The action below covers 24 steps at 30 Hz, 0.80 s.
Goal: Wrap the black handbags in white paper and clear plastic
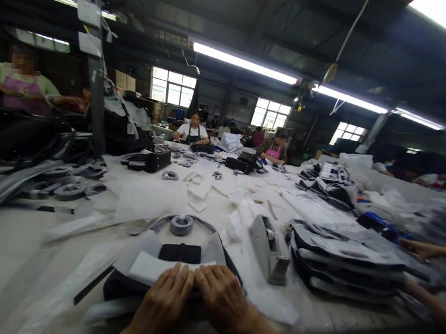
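A black bag [130, 288] lies in front of me on the table, its strap curving away at the far side. A folded white sheet [150, 269] of paper or thin foam covers its near part, with a dark flap or strap piece [180, 252] showing beyond. My left hand [165, 299] is closed on the near edge of this sheet, fingers together on top. Beside it, nearly touching, my right hand [223, 297] grips the same edge. Both thumbs are hidden. A grey wrapped coil of strap [181, 225] sits just beyond, inside the strap's loop.
A grey tape dispenser [270, 249] stands to the right, then a stack of black bags [348, 265] with white wrapping. Another person's hands [421, 250] reach in at far right. Grey straps and coils [69, 191] lie left, near a metal post [99, 106]. Co-workers sit across the table.
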Motion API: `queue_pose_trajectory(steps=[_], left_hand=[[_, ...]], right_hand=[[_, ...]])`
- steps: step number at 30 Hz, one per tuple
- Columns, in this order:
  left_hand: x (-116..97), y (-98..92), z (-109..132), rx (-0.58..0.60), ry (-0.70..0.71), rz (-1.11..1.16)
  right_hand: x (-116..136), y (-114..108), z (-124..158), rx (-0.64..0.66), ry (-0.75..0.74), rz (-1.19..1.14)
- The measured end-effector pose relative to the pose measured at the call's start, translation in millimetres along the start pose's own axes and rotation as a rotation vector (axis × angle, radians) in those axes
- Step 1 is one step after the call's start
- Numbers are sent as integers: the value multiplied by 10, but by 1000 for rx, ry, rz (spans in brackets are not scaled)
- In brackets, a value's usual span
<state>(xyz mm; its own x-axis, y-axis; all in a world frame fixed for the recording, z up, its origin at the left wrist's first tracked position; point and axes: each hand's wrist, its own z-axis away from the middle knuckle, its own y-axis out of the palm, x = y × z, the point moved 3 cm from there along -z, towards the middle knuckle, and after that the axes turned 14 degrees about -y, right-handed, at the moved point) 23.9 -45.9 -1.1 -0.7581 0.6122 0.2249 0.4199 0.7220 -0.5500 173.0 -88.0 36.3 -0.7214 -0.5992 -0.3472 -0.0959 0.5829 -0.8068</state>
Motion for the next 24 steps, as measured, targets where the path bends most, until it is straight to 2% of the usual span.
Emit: queue_pose_trajectory(steps=[3, 5, 6, 8, 9, 11, 13, 14, 17, 20, 24], left_hand=[[72, 39, 108, -107, -103, 148], [121, 67, 167, -138, -159, 229], [149, 71, 185, -142, -173, 259], [213, 47, 191, -132, -174, 286], [250, 22, 181, -120, -166, 283], [318, -41, 150, -81, -124, 257], [369, -104, 115, -40, -83, 223], [388, -129, 99, -17, -79, 210], [420, -165, 69, 46, -95, 191], [440, -176, 57, 19, -74, 202], [505, -192, 43, 16, -81, 208]], right_hand=[[-21, -178, 18, -75, 46, -189], [-205, -340, 110, -145, 125, -313], [-360, -415, 195, -188, 210, -333], [-750, -509, 437, -231, 470, -286], [-949, -509, 574, -172, 613, -251], [-1282, -425, 820, 90, 825, -192], [-1485, -277, 970, 345, 906, -160], [-1542, -189, 1000, 427, 914, -150], [-1614, 108, 980, 565, 936, -122], [-1652, 384, 927, 688, 945, -116], [-1756, 531, 915, 773, 954, -131]])
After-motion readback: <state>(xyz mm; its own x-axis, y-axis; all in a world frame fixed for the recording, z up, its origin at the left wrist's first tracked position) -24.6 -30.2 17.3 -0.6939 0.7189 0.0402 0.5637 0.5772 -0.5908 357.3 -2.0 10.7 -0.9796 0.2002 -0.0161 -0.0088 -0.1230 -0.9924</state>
